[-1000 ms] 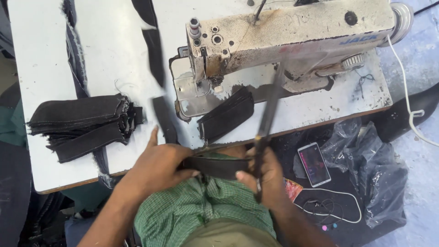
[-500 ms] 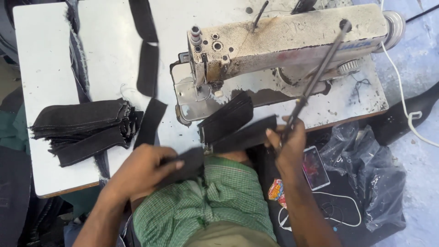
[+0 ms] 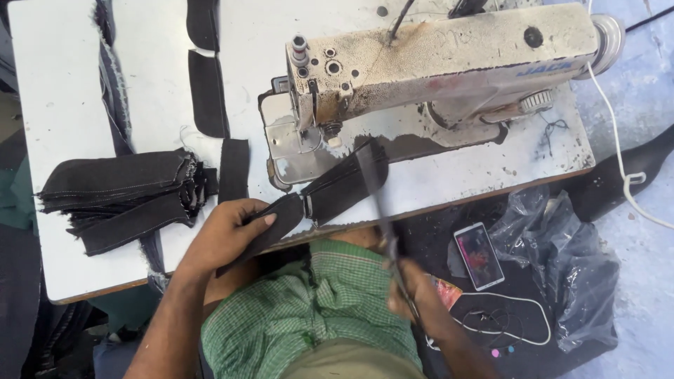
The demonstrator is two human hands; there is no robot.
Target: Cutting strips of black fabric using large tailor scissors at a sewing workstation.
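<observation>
Both hands worked at the near edge of the white sewing table [image 3: 77, 231]. The left hand [image 3: 228, 235] lay closed over the near end of a dark, stiff-looking fabric strip [image 3: 281, 221], thumb on top and fingers curled beneath, pinning it against the table edge. The right hand [image 3: 414, 298] was blurred, low beside the green checked shirt [image 3: 316, 309]; it seemed to grip the handles of long dark scissors [image 3: 375, 203] whose blades rose toward a second dark fabric piece [image 3: 344, 186], though the blur hid how tightly it was closed.

That second piece lay just in front of the needle area of the worn, cream-coloured sewing machine [image 3: 435, 63] and appeared joined to the held strip at a narrow gap. Judging from this, the blades could nick the cloth instead of the link between pieces, since they were close and moving; the left fingers also sat near the cutting line.

A stack of similar dark denim-like pieces [image 3: 116, 193], frayed at the edges, rested on the table to the left. More flat strips [image 3: 207, 91] lay further back. A smartphone [image 3: 479, 256] and crumpled clear plastic bag [image 3: 562, 245] lay on dark cloth at right.
</observation>
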